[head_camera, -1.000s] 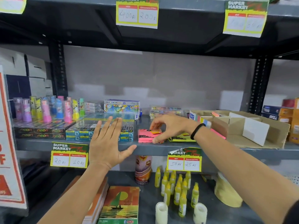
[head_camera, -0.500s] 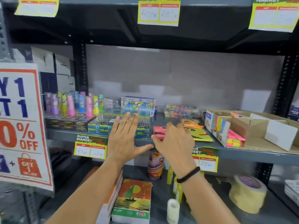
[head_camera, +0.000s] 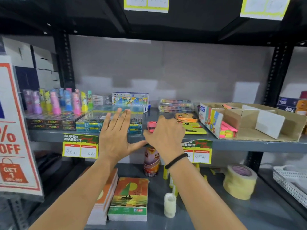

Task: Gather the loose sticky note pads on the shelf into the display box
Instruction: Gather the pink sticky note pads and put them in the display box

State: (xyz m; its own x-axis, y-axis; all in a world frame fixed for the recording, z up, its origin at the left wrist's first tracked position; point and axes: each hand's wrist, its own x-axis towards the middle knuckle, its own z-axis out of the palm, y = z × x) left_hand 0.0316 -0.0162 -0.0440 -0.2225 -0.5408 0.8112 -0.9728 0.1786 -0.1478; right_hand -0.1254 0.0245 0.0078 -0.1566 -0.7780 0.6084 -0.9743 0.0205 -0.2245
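At the near edge of the middle shelf [head_camera: 249, 144], a pink sticky note pad [head_camera: 152, 126] lies flat, and the right hand [head_camera: 163, 136] is curled over it, fingers bent down around its right side; whether they have actually pinched it I cannot tell, since the hand hides the contact. Just right of it lie a yellow pad [head_camera: 194, 128] and, a little farther back, an orange pad [head_camera: 186, 117], both loose. The display box [head_camera: 249, 121], brown card with white dividers, sits well to the right on the same shelf, with a few pink and yellow pads already stacked in its near left compartment.

The left hand [head_camera: 114, 135] is spread flat and empty, palm toward the shelf front, thumb reaching toward the right hand.

This looks like the pick-up of the pink pad. Next, I would judge, the fingers must close on it, lift it and carry it right to a compartment.

The box's end panel reads "DOMS", or close to it. The shelf tags [head_camera: 80, 146] say "SUPER MARKET", with handwritten prices, roughly 20 on the left tag and 25 on the right one. Dark packs [head_camera: 51, 123] at left read "neon". The sign [head_camera: 15, 146] at far left shows "OFF" and "GET 1".
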